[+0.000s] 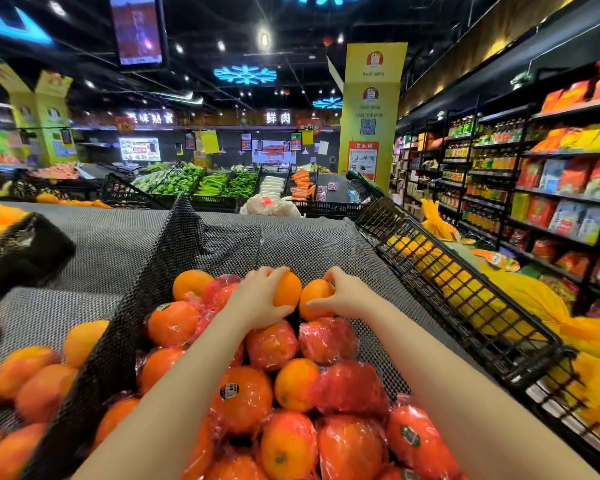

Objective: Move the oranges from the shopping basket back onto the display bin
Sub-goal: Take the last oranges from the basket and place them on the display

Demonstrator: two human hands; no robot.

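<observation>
Both my arms reach forward over the display bin (291, 244), which is lined with black mesh. My left hand (257, 303) grips one orange (289, 289) and my right hand (347, 292) grips another orange (314, 297); the two fruits almost touch at the far edge of the pile. Below them lies a heap of oranges (243, 396), many wrapped in red plastic film (347, 386). The shopping basket is not in view.
A black mesh divider (142, 289) separates this bin from a left section holding more fruit (32, 375). A black wire rack (465, 299) with yellow net bags borders the right side. Vegetable stands lie ahead and packaged-goods shelves (551, 174) line the right wall.
</observation>
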